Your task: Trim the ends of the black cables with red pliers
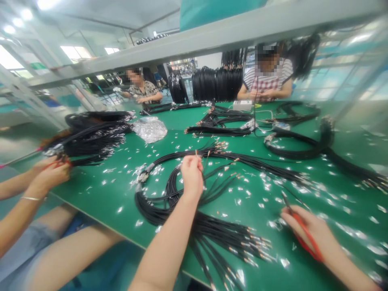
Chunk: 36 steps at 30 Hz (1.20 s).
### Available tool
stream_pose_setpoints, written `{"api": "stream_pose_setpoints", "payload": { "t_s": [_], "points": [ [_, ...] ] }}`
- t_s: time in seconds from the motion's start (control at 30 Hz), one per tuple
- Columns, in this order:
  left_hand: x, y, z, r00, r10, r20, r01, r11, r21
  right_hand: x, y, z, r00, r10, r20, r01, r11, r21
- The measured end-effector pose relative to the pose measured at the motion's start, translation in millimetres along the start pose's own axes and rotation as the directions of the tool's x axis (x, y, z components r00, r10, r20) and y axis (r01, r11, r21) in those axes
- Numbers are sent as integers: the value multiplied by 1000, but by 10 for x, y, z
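Note:
My left hand (192, 171) is closed in a pinch above the middle of the table, gripping a thin black cable; a copper-coloured tip pokes out above the fingers. Beneath it a looped bundle of black cables (151, 208) spreads its ends toward the front, many with pale or copper tips. A wrapped, shiny part of the bundle (142, 178) lies on the left of the loop. At the right, my right hand (318, 234) is wrapped around red-handled scissors (303, 232), blades pointing up and away. A short dark cable piece (297, 198) appears beside the blades.
Small clear plastic scraps (238, 202) litter the green table (100, 202). More cable bundles (300, 147) lie right and behind, near a clear plastic bag (150, 129). A co-worker's hands (56, 173) work at a cable pile on the left. Two people sit opposite, under a shelf beam (194, 44).

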State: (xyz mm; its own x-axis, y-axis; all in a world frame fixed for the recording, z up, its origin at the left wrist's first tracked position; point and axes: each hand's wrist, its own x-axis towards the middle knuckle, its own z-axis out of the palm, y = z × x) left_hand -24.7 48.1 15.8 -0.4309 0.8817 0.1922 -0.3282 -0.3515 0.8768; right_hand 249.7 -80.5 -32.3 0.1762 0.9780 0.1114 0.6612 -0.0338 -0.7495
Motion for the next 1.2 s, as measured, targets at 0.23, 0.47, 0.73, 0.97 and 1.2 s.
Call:
{"api": "stream_pose_setpoints", "payload": {
  "t_s": [0.23, 0.47, 0.73, 0.97, 1.2],
  "points": [
    [39, -200, -103, 784, -115, 610, -482, 508, 714, -29, 256, -21, 964, 89, 250, -151, 958, 244],
    [-203, -311, -634, 707, -446, 549, -650, -104, 752, -29, 309, -17, 964, 50, 261, -131, 945, 299],
    [-87, -353, -509, 761, -463, 455, -613, -282, 738, -46, 329, 9, 965, -10, 263, -78, 943, 322],
    [226, -144, -488, 863, -200, 464, -505, -302, 808, -43, 292, -11, 963, -3, 268, -84, 945, 315],
    [518, -218, -506, 921, -150, 359, -388, -292, 874, -22, 156, -32, 961, 96, 259, -170, 945, 280]
  ]
}}
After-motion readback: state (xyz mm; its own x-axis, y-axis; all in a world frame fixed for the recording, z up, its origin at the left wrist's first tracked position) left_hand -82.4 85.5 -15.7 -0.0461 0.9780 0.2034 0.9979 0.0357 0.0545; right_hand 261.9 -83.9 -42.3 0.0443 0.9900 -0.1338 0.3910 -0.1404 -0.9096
